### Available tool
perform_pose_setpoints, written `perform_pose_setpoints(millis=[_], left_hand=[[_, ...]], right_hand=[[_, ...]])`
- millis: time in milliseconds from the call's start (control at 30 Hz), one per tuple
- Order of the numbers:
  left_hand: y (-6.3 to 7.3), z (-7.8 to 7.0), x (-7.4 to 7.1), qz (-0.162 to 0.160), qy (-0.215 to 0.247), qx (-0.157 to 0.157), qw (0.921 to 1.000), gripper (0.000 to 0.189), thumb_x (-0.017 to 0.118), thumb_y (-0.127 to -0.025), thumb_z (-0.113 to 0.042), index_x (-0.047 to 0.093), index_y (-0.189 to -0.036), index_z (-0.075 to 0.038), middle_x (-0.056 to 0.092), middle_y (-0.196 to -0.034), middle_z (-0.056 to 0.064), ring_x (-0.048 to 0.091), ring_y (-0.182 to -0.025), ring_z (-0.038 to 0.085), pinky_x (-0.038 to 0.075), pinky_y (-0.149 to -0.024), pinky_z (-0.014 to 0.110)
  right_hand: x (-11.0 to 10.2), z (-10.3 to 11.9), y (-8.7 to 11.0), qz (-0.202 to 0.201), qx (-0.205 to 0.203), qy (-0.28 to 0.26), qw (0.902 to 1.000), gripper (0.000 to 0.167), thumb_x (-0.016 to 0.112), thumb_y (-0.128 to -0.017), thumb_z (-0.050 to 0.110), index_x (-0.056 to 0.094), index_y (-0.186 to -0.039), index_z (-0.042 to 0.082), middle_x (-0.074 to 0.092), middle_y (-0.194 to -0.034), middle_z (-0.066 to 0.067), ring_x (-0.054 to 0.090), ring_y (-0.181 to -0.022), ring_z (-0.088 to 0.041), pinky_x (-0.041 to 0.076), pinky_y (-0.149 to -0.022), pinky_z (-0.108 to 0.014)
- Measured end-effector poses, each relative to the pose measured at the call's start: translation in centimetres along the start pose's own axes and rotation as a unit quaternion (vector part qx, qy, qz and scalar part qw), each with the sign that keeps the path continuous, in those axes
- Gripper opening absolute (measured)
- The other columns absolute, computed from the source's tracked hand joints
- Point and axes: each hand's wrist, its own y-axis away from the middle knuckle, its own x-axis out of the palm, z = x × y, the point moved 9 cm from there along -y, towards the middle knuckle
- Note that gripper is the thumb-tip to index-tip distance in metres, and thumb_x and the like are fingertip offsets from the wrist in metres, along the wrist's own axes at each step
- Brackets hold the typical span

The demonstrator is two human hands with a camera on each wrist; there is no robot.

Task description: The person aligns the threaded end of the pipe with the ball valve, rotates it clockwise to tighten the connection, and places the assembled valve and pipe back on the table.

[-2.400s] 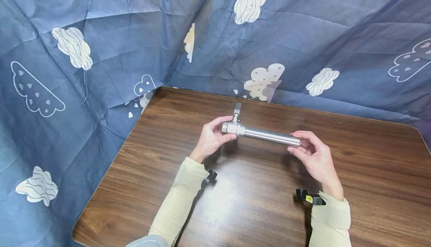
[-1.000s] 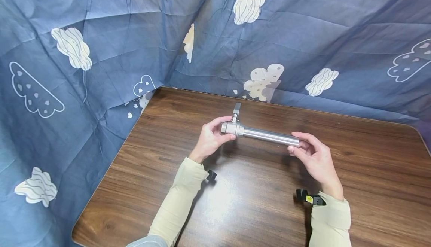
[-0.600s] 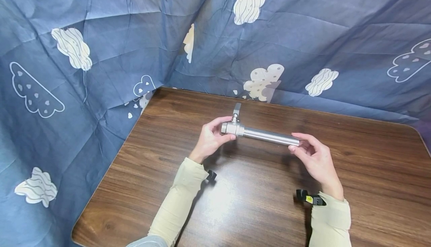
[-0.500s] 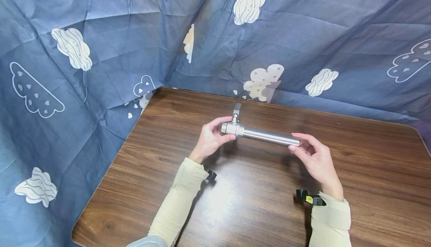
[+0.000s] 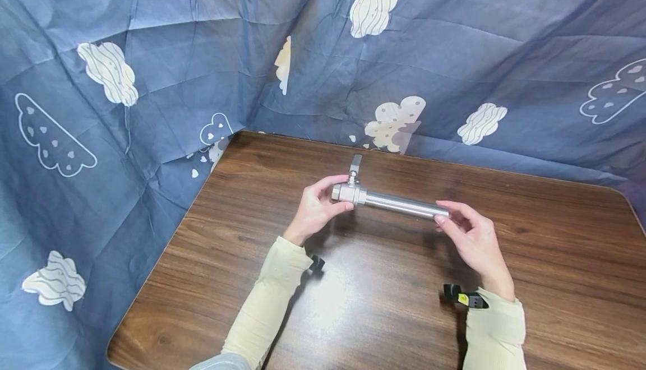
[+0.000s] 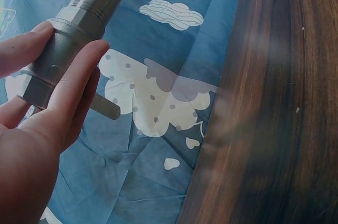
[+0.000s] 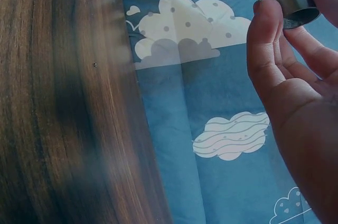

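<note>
A silver ball valve [image 5: 348,192] with a flat lever handle [image 5: 355,163] pointing to the far side is gripped by my left hand [image 5: 315,210], thumb in front and fingers behind. From its right side runs a shiny steel pipe [image 5: 401,204], lined up with the valve. My right hand [image 5: 474,238] pinches the pipe's far right end between thumb and fingers. In the left wrist view the valve body [image 6: 58,55] sits between thumb and fingers, its handle [image 6: 105,106] partly hidden behind them. The right wrist view shows the pipe's open, hollow end [image 7: 302,17] between the fingertips.
Below the hands lies a brown wood-grain table [image 5: 393,303] with rounded corners. A blue curtain with cloud prints [image 5: 313,78] hangs along its back and left edges. Small black cameras sit at the left wrist [image 5: 317,263] and right wrist [image 5: 466,298].
My right thumb has crept up the near side of the pipe's end while the index finger has come slightly down. The left hand and valve have stayed in place.
</note>
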Motion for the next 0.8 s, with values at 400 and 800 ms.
perform_pose_setpoints(millis=[400, 800], left_hand=[[0.0, 0.1, -0.1, -0.002, 0.002, -0.002, 1.0000, 0.055, 0.070, -0.074, 0.015, 0.055, -0.127, 0.008, 0.055, -0.129, 0.026, 0.058, -0.101, 0.011, 0.053, -0.087, 0.019], [0.0, 0.2, -0.2, -0.006, -0.001, -0.006, 1.0000, 0.056, 0.070, -0.074, 0.014, 0.055, -0.127, 0.008, 0.055, -0.127, 0.026, 0.059, -0.099, 0.010, 0.054, -0.085, 0.019]], right_hand=[[0.1, 0.9, -0.2, -0.001, -0.028, -0.055, 0.9981, 0.037, 0.068, -0.084, -0.007, 0.060, -0.120, -0.005, 0.066, -0.099, 0.018, 0.060, -0.076, 0.003, 0.050, -0.064, -0.010], [0.3, 2.0, -0.1, 0.013, -0.093, -0.161, 0.9825, 0.051, 0.065, -0.069, -0.029, 0.053, -0.117, -0.015, 0.061, -0.117, -0.003, 0.061, -0.087, -0.002, 0.053, -0.074, -0.009]])
